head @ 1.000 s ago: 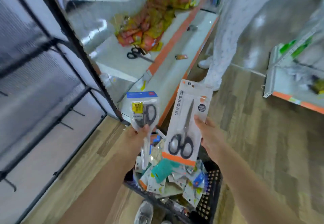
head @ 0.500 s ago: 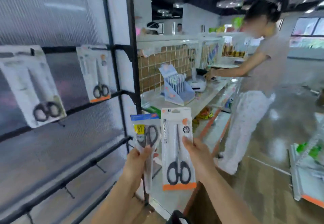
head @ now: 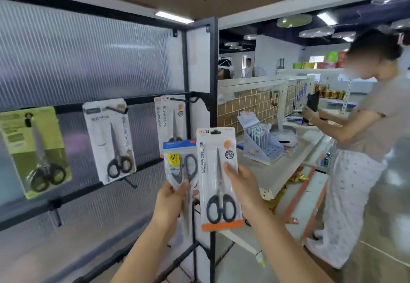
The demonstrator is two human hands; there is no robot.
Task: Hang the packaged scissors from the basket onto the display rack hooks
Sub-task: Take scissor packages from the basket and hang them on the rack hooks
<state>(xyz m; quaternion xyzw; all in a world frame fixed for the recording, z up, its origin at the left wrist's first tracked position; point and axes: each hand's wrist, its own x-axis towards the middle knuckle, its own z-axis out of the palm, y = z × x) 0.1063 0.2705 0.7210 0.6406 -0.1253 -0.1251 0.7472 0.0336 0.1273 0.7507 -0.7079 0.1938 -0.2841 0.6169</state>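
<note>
Two scissor packs up in front of the rack, none on a hook yet.

Head cam: left hand (head: 170,203) at 6 o'clock, fingers curled round the lower end of a blue-top scissors pouch (head: 180,167), thumb pinching its front, so the header stays free. Right hand (head: 240,185) at 5, thumb on the face and fingers behind an orange-trim SCISSORS card (head: 218,178), gripped mid-card w/ the hang slot up top exposed, prob. for threading onto a peg. Display rack (head: 213,65) fills 9 to 12; same orange card type already hangs on the upper-rail hook (head: 193,99) at 11 just behind the pouch, so that looks the likely peg. White scissors card (head: 109,140) and green scissors card (head: 35,152) hang further toward 9. Basket not in shot.
</note>
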